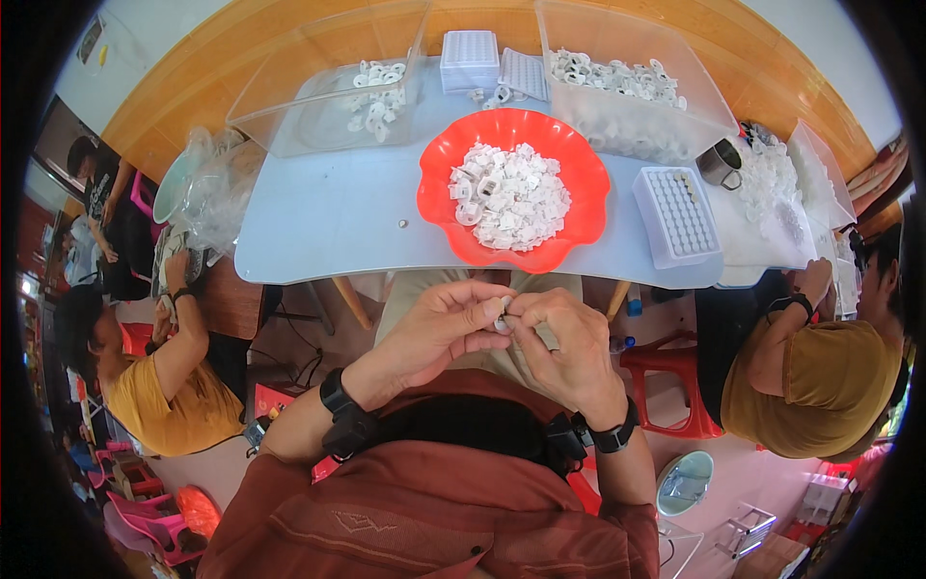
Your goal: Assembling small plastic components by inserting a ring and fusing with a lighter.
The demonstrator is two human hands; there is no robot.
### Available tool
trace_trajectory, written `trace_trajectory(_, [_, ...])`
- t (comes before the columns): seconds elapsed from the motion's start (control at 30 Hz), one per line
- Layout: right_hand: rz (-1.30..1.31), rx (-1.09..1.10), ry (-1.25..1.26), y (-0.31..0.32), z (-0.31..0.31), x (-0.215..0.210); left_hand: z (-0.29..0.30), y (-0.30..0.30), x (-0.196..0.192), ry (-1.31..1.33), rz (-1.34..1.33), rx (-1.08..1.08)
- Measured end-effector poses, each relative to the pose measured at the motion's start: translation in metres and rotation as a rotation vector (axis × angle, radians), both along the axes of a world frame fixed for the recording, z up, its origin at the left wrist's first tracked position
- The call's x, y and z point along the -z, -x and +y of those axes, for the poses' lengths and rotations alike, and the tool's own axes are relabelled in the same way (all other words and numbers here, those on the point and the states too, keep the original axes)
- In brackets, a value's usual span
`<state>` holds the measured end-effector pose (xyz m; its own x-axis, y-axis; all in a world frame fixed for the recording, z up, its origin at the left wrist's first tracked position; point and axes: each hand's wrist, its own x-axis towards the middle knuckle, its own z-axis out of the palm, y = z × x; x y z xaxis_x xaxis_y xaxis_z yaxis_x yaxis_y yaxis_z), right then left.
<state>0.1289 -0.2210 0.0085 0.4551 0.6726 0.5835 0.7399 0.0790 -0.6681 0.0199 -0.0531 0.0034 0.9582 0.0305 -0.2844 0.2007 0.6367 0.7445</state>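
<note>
A pale blue, smooth-topped table (pixel 323 217) with rounded corners stands against an orange-brown wood-grain panel (pixel 318 34). In front of its near edge are two bare hands: the left hand (pixel 446 323) has thumb and fingers clamped on one small whitish piece (pixel 502 324), mostly hidden by the fingers, and the right hand (pixel 569 347) pinches the same piece from the other side.

Just beyond, one red, wavy-rimmed bowl (pixel 588 169) carries a heap of white plastic parts (pixel 516 198), too many to count. One small silvery round bit (pixel 402 224) lies left of it. To its right is one white, grid-topped tray (pixel 675 217), with one shiny metal mug (pixel 719 164) past it.

Farther back stand two clear, rectangular plastic bins, left (pixel 280 135) and right (pixel 709 108), each containing white parts. Between them are one stack of white gridded trays (pixel 470 66) and one tilted gridded tray (pixel 524 73).

Two people in mustard-yellow shirts sit to the left (pixel 174 405) and right (pixel 825 391).
</note>
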Motion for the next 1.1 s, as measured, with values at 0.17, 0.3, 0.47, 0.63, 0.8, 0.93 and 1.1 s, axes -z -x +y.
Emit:
trace_trajectory(0.17, [0.078, 0.023, -0.070, 0.0042, 0.0009, -0.0040, 0.0031, 0.0008, 0.0013, 0.028, -0.014, 0.006])
trace_trajectory(0.3, [0.112, 0.034, -0.065, 0.0054, -0.0030, -0.0024, 0.0065, 0.0031, 0.0005, 0.094, -0.043, 0.013])
trace_trajectory(0.47, [0.106, 0.037, -0.068, 0.0061, -0.0027, -0.0052, 0.0070, 0.0045, -0.0014, 0.111, -0.041, 0.011])
trace_trajectory(0.63, [0.116, 0.022, -0.074, 0.0061, -0.0018, -0.0048, 0.0068, 0.0055, -0.0022, 0.162, -0.042, 0.007])
trace_trajectory(0.8, [0.124, 0.017, -0.068, 0.0068, -0.0011, -0.0039, 0.0078, 0.0066, 0.0004, 0.180, -0.047, 0.009])
trace_trajectory(0.93, [0.139, 0.015, -0.071, 0.0070, -0.0004, -0.0009, 0.0077, 0.0066, 0.0018, 0.184, -0.048, 0.005])
trace_trajectory(1.1, [0.173, 0.022, -0.060, 0.0089, 0.0005, 0.0008, 0.0073, 0.0072, 0.0022, 0.180, -0.050, 0.003])
